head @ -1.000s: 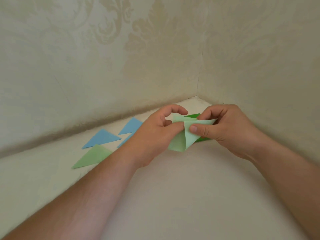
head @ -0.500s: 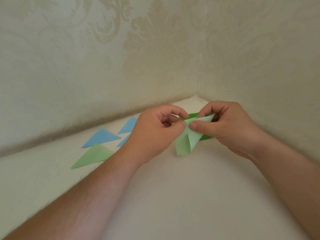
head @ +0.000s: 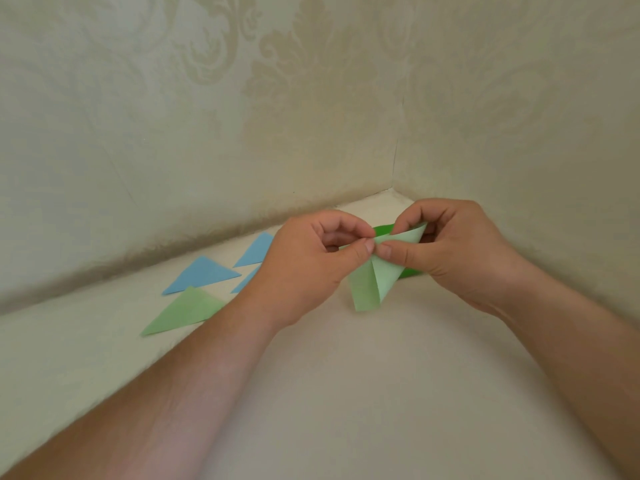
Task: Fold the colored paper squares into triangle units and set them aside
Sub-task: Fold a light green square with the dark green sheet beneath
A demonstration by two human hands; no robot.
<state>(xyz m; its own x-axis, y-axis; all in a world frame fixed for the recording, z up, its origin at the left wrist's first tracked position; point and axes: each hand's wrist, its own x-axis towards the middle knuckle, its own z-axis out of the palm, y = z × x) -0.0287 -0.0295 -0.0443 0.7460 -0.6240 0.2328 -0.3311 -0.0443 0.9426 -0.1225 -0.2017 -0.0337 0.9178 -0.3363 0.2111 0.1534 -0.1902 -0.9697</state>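
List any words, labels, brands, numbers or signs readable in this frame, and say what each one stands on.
None: no readable text anywhere in this view.
The light green paper pinched by the left hand and the right hand is blank.
The folded blue triangles and the green triangle on the table are plain.
The wallpaper carries only an ornamental pattern, no letters.

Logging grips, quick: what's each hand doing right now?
Left hand: pinching the light green paper.
Right hand: pinching the same paper.
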